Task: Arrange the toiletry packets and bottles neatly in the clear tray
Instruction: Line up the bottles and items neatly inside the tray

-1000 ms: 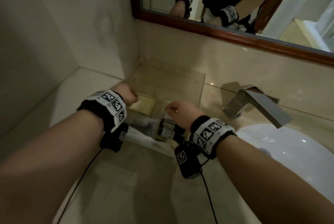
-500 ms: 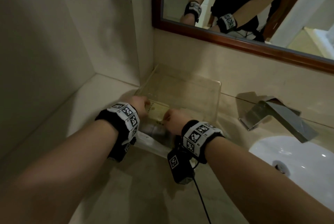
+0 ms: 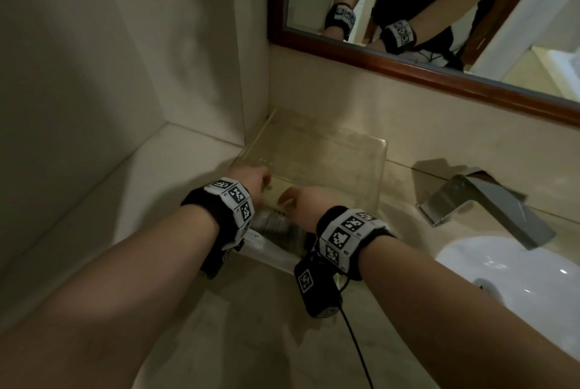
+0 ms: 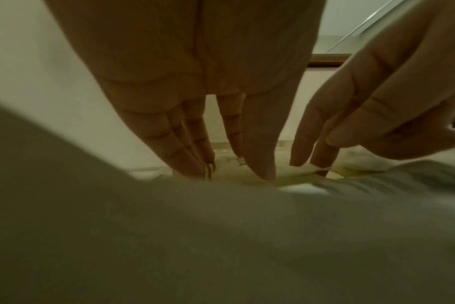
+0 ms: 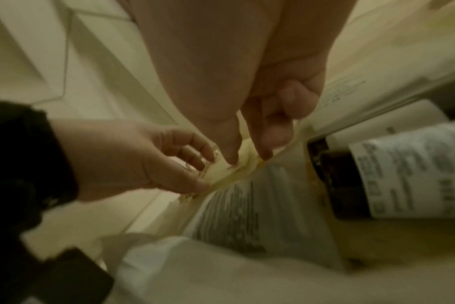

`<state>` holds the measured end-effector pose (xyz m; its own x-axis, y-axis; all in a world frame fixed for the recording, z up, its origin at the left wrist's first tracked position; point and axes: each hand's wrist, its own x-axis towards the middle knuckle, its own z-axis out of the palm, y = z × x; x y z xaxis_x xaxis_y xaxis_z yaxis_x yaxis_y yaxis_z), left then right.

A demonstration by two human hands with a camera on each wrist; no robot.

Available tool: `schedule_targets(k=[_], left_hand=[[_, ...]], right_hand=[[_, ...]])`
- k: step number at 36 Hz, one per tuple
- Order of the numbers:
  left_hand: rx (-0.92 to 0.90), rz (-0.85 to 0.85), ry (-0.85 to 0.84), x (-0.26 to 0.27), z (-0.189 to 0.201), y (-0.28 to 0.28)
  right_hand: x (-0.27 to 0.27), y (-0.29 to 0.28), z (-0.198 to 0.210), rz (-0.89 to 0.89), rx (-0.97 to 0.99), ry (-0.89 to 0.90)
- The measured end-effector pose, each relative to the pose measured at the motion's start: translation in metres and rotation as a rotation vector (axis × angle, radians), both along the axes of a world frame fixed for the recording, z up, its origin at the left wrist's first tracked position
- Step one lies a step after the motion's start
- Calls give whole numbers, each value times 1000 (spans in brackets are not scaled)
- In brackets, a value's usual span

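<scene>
The clear tray [image 3: 370, 168] sits in the counter's corner under the mirror. Both hands reach into its near left part. My left hand [image 3: 255, 179] pinches the left edge of a flat yellow packet [image 5: 238, 167], and my right hand [image 3: 292, 200] pinches the same packet from the right with thumb and fingertip [image 5: 265, 153]. In the left wrist view the left fingers [image 4: 192, 162] point down onto the packet [image 4: 229, 172]. A white packet with printed text [image 5: 247, 209] and a dark-capped bottle with a white label [image 5: 403, 174] lie beside it.
A square metal tap [image 3: 489, 209] and a white basin [image 3: 518, 282] are to the right of the tray. A tiled wall [image 3: 125, 74] closes the left side. A wood-framed mirror [image 3: 439, 74] hangs above. Another white packet [image 3: 273, 252] lies at the tray's near edge.
My hands have come together: the right hand left its own spot and joined the left on the yellow packet, which now sits lower in the tray.
</scene>
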<state>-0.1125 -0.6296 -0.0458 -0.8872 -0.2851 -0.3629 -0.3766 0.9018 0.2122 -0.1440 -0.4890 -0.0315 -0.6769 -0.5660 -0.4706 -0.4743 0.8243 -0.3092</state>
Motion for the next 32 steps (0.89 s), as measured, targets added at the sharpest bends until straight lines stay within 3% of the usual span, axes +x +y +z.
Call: schedule_targets(k=[18, 24, 32], left_hand=[[-86, -219, -38, 0, -3, -7], [-67, -224, -47, 1, -6, -12], [-13, -155, -9, 3, -6, -13]], right_hand=[[-7, -11, -9, 250, 141, 222], [-4, -12, -12, 316, 146, 267], [-6, -13, -20, 264, 131, 285]])
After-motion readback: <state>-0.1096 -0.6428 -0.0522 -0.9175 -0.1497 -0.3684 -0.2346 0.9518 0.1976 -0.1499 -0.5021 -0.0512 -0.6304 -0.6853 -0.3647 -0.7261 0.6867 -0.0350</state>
